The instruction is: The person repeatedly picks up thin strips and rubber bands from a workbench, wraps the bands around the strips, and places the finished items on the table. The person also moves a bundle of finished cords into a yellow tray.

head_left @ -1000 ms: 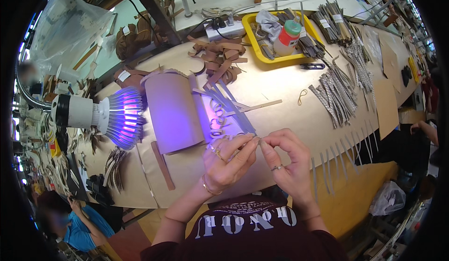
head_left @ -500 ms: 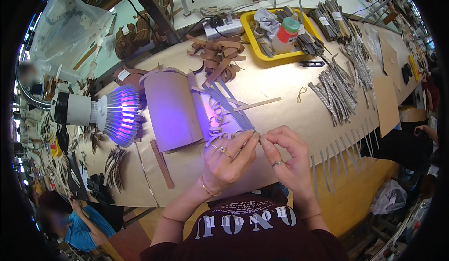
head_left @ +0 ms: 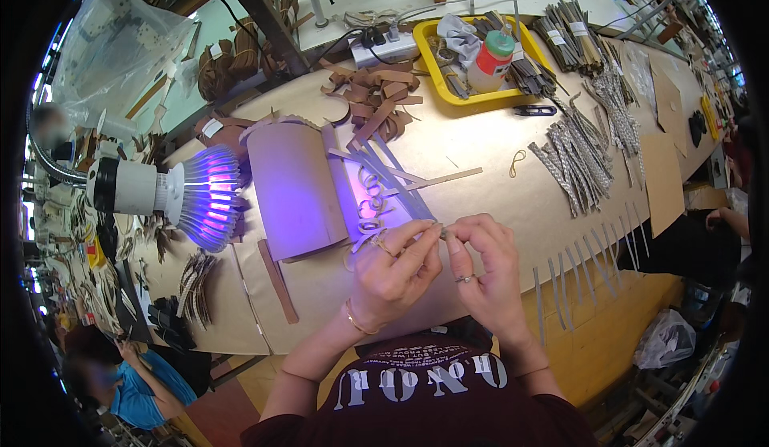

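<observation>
My left hand [head_left: 394,277] and my right hand [head_left: 486,267] meet fingertip to fingertip above the table's near edge. Both are closed in a pinch on a small grey strip [head_left: 443,234], most of which the fingers hide. Just beyond my left fingers lie flat grey strips [head_left: 410,199], with a tan strip [head_left: 452,178] crossing near them. Beside these, several small curled strip loops [head_left: 370,200] sit in violet light. A curved brown panel [head_left: 295,195] stands to the left of the loops.
A lamp [head_left: 204,197] glowing violet juts in from the left. Brown strap scraps [head_left: 376,98] and a yellow tray [head_left: 448,94] with a green-capped bottle [head_left: 490,61] lie farther back. Braided strips [head_left: 573,163] are at right; thin grey strips [head_left: 591,261] hang along the near right edge.
My left hand has shifted slightly right, its fingers more bent. My right fingers have curled in a little closer around the small grey strip. Everything else stays in place.
</observation>
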Motion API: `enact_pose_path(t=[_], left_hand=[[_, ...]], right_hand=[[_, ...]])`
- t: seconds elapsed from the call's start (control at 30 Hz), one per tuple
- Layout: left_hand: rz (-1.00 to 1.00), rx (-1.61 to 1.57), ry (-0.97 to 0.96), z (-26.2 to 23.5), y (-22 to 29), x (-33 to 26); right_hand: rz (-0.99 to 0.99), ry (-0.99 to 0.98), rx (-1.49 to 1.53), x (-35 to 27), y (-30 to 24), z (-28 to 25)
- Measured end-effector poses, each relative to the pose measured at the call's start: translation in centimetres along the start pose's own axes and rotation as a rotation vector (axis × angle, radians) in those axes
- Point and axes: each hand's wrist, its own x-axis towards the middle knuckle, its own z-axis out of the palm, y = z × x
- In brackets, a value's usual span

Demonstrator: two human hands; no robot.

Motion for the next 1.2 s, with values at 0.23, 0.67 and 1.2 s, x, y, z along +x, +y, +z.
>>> enact_pose_path(t=[0.23,0.67,1.2], left_hand=[[-0.119,-0.094,-0.009,-0.3,0.3,0.1],[-0.418,-0.381,0.011,-1.3,-0.6,0.3],[0.144,-0.948,0.721,-8.6,4.9,1.4]], right_hand=[[-0.05,0.004,-0.047,-0.1,0.2,0.4],[-0.137,0.041,-0.157,-0.4,1.7,1.5],[-0.085,-0.307,-0.478,-4.0,8.1,3.6]])
